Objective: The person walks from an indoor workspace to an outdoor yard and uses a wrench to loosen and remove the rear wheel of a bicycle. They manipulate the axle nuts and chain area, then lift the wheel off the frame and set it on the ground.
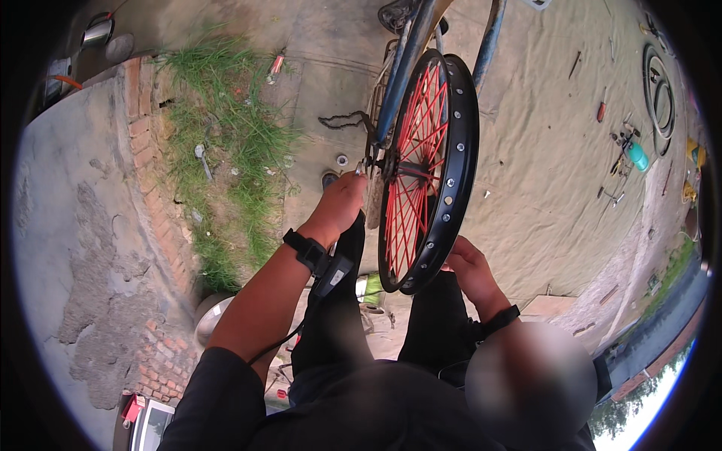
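A bicycle wheel with a black rim [459, 150] and red spokes [421, 143] stands upright in a blue bicycle frame [406, 60], with no tyre on it. My left hand [338, 203] reaches to the hub [391, 167], its fingertips pinched together on the axle end at the left side of the hub. My right hand [468, 264] grips the lower edge of the rim from the right. Both wrists carry black straps. What the left fingertips pinch is too small to make out.
A loose chain [342, 119] hangs by the frame, with a small ring-shaped part [342, 160] on the ground below it. A wrench [201, 159] lies in the grass by a brick edge [150, 173]. Tools [623, 146] and a tyre [658, 90] lie on the cloth to the right. A metal bowl [210, 316] sits near my legs.
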The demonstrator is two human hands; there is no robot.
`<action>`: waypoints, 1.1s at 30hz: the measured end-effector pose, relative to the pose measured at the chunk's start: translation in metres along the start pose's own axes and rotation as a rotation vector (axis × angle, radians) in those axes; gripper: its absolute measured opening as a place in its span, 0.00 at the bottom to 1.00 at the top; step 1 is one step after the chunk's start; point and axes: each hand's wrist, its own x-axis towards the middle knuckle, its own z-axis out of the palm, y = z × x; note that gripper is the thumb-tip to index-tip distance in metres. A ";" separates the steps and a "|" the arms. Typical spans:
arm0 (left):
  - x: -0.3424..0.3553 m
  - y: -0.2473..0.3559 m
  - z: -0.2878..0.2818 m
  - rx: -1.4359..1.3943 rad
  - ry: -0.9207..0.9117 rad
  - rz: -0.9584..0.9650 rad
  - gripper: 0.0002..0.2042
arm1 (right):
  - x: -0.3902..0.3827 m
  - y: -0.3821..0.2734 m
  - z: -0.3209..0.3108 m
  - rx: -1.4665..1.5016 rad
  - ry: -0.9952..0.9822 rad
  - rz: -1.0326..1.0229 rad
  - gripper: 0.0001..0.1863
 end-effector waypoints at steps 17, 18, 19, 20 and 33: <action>-0.012 0.030 0.014 -0.104 -0.097 -0.089 0.08 | 0.020 0.009 -0.020 0.088 -0.001 0.021 0.29; -0.012 0.031 0.013 -0.105 -0.120 -0.075 0.06 | 0.021 0.010 -0.020 0.098 -0.006 0.019 0.29; -0.013 0.030 0.013 -0.053 -0.116 -0.028 0.06 | 0.022 0.011 -0.020 0.102 -0.008 0.018 0.29; -0.015 0.025 0.014 -0.002 -0.108 0.020 0.06 | 0.023 0.012 -0.020 0.105 -0.014 0.017 0.29; 0.053 -0.016 -0.011 0.911 0.094 0.450 0.13 | 0.051 -0.027 -0.021 0.033 0.083 -0.069 0.25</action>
